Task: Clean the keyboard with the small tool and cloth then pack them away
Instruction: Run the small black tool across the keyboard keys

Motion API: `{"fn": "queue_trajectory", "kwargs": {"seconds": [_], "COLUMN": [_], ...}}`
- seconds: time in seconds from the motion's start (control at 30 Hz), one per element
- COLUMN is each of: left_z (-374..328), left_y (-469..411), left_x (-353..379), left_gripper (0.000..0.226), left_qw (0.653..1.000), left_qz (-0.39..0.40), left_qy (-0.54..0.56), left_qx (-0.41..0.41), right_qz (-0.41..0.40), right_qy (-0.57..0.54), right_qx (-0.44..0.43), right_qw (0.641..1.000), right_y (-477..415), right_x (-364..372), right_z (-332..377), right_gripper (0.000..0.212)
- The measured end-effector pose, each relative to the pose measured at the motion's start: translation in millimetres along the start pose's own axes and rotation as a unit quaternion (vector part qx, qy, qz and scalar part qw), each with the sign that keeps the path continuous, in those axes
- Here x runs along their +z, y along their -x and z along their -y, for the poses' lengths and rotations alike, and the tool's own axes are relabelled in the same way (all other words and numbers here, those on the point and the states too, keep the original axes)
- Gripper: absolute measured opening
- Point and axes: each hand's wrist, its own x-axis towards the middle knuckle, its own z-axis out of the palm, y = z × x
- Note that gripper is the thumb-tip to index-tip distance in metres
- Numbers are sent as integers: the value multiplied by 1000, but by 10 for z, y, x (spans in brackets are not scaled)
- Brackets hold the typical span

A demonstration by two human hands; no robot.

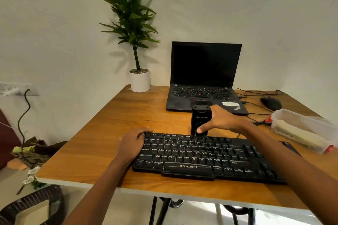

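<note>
A black keyboard (201,155) lies across the front of the wooden table (113,133). My right hand (221,120) grips a small black cleaning tool (199,118), held upright with its lower end on the keyboard's top key row. My left hand (133,142) rests on the keyboard's upper left corner, fingers curled over the edge. No cloth is visible.
An open black laptop (204,78) stands behind the keyboard. To the right are a black mouse (270,103), cables and a clear plastic box (300,129). A potted plant (140,80) stands at the back left corner. A wicker chair (36,206) is at lower left.
</note>
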Motion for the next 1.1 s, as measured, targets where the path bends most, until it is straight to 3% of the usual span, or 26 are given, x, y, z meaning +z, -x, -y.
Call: {"fn": "queue_trajectory", "kwargs": {"seconds": [0.53,0.63,0.8,0.87,1.0,1.1], "left_z": [9,-3,44,41,32,25], "left_y": [-10,3,-24,-22,-21,-18], "left_x": [1,14,26,24,18,20], "left_gripper": [40,41,35,34,36,35], "left_qw": [1000,1000,1000,1000,1000,1000], "left_qz": [-3,-5,-3,0,-4,-11], "left_qy": [18,21,14,18,15,10], "left_qx": [2,-4,-5,-2,-4,-2], "right_qz": [-16,15,-39,-19,-82,-29], "right_qy": [-1,-24,22,2,53,15], "right_qx": [9,24,29,43,30,35], "right_qw": [1000,999,999,999,995,999], "right_y": [32,63,17,19,20,50], "right_x": [-25,-30,-3,7,33,63], "right_z": [-70,-60,-71,-72,-92,-91], "right_gripper": [51,45,55,52,46,48]}}
